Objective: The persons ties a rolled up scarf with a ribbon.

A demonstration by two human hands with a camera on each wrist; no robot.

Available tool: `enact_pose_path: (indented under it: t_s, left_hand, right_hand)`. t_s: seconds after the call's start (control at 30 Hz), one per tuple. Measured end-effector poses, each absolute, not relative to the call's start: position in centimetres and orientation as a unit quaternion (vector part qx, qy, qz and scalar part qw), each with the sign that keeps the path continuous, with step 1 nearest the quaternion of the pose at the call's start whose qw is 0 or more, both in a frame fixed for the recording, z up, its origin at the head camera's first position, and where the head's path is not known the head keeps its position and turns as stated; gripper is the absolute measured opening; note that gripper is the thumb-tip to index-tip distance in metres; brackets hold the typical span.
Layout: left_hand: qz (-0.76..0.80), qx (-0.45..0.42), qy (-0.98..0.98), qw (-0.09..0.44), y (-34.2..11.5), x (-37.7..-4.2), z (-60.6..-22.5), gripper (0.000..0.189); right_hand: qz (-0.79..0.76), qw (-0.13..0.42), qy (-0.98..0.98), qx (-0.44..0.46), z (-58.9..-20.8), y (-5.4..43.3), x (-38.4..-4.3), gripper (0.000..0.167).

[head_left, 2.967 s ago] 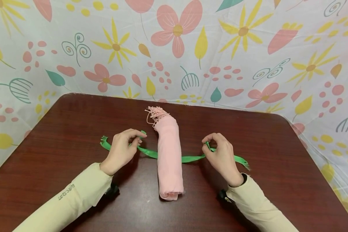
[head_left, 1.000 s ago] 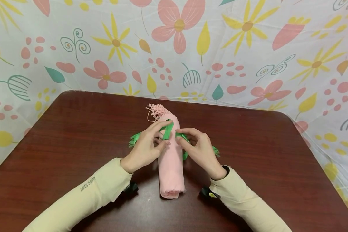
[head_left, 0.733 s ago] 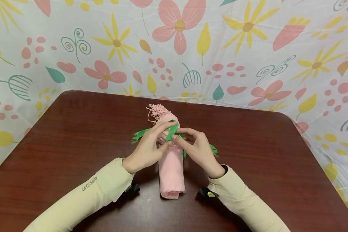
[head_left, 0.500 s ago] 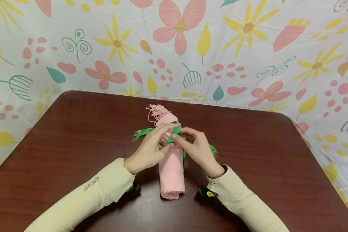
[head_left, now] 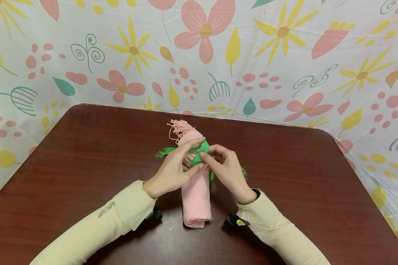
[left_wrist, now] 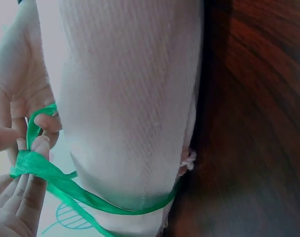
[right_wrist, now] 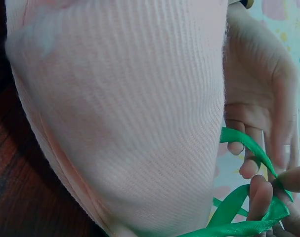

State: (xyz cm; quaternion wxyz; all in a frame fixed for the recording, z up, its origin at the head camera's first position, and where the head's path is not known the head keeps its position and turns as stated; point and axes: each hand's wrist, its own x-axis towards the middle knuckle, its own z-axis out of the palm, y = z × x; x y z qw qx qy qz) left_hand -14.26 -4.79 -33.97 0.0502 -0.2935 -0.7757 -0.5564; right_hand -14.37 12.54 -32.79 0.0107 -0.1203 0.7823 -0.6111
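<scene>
A rolled pink scarf [head_left: 196, 202] lies lengthwise on the table, its fringe at the far end. A green ribbon [head_left: 200, 152] passes around it, with its two strands brought together above the roll. My left hand [head_left: 172, 169] holds the ribbon between thumb and fingers over the scarf. From the other side my right hand [head_left: 228, 171] pinches the ribbon with thumb and index finger. In the left wrist view the ribbon [left_wrist: 100, 200] curves around the scarf and over the fingers. The exact crossing of the strands is partly hidden by fingertips.
The dark brown wooden table [head_left: 86, 162] extends on both sides of the scarf. Behind it hangs a white cloth [head_left: 238, 73] printed with flowers and leaves. One frayed ribbon end sticks out beyond each hand.
Both hands have come inward from either side of the scarf, lifting the ribbon over it, and they now meet above it. Most recently the ribbon loop shifts slightly right and the left frayed end draws inward.
</scene>
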Motion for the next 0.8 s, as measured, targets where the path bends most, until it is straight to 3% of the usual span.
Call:
enact_pose_path:
  t_s: [0.37,0.8]
  left_hand:
    - [-0.615,-0.257,-0.745,-0.021,-5.16,-14.89,-34.48,0.035]
    - [-0.604,-0.241,-0.759,0.028,-4.93,-15.03,-34.78,0.031]
  right_hand:
    - [-0.648,0.022,0.756,-0.09,-32.66,12.38,-14.26,0.013]
    - [-0.681,0.019,0.727,-0.088,-32.65,12.34,-14.26,0.009]
